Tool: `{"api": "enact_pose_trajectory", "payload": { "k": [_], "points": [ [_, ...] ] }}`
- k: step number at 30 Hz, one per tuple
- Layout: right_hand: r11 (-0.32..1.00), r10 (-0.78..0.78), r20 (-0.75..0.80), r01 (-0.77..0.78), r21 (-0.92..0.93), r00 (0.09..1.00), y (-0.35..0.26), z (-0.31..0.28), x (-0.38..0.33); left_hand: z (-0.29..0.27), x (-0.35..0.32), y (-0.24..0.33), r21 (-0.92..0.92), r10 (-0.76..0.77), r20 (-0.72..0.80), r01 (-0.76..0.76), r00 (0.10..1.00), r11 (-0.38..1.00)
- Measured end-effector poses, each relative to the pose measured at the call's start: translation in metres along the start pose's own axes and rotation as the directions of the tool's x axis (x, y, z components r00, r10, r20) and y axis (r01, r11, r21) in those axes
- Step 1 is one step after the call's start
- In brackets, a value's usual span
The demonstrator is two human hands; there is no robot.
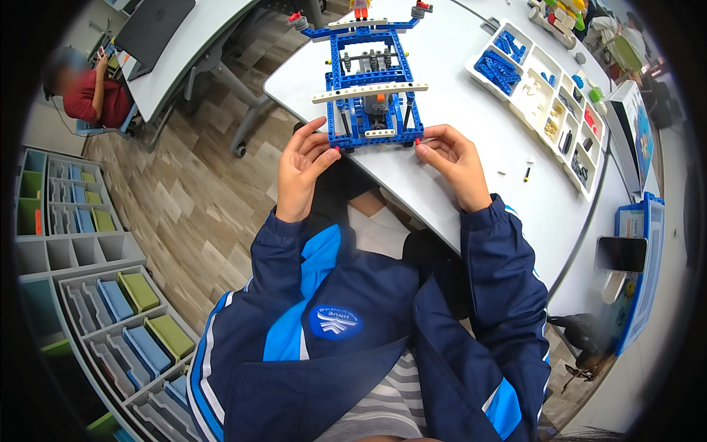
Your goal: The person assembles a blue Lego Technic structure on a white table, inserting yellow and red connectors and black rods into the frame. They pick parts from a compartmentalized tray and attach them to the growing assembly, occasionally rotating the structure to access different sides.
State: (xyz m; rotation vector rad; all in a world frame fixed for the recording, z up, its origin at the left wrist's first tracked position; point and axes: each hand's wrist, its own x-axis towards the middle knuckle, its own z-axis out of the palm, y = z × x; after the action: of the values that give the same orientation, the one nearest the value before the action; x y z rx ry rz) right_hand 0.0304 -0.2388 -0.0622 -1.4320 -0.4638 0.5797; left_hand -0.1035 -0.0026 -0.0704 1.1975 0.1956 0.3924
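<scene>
A blue toy-brick model (407, 76) stands at the near edge of the white table, with white beams across it, grey gears inside and a small figure (360, 9) at its far end. A small red peg sticks out at each near corner. My left hand (298, 173) has its thumb and fingertips round the left red peg (337, 149), its index finger raised along the frame. On the other side, my right hand (458, 166) pinches the right red peg (417, 141) between thumb and fingers. The fingertips partly cover both pegs.
A white sorting tray (521, 107) of blue, white, yellow and grey parts lies to the right. Near it is a small black-and-yellow piece (527, 174). Farther right are an upright box (630, 136) and a phone (621, 254). Another person (92, 92) sits at the far left.
</scene>
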Motion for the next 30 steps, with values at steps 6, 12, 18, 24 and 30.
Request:
{"api": "enact_pose_trajectory", "payload": {
  "k": [6,12,18,24,30],
  "points": [
    [0.999,-0.048,-0.01,0.048,-0.019,0.999,0.001,0.003,-0.001,0.003,-0.001,0.002,0.081,0.023,-0.013,-0.022,1.0,0.996],
    [0.997,-0.054,-0.021,0.053,-0.059,0.998,0.001,0.004,0.003,0.009,0.004,-0.001,0.141,0.07,-0.079,-0.058,0.994,0.988],
    [0.994,-0.075,0.012,0.076,-0.074,0.997,0.0,0.002,0.001,0.012,0.011,-0.002,0.2,0.1,-0.122,-0.074,0.987,0.977],
    [0.997,-0.038,0.026,0.04,-0.069,0.999,-0.001,-0.003,-0.002,0.001,-0.005,0.011,0.295,0.032,-0.033,-0.021,0.999,0.955],
    [0.994,0.022,0.088,-0.013,-0.105,0.996,-0.005,-0.007,-0.005,-0.012,-0.014,0.022,0.346,-0.007,0.068,-0.017,0.998,0.938]
  ]
}}
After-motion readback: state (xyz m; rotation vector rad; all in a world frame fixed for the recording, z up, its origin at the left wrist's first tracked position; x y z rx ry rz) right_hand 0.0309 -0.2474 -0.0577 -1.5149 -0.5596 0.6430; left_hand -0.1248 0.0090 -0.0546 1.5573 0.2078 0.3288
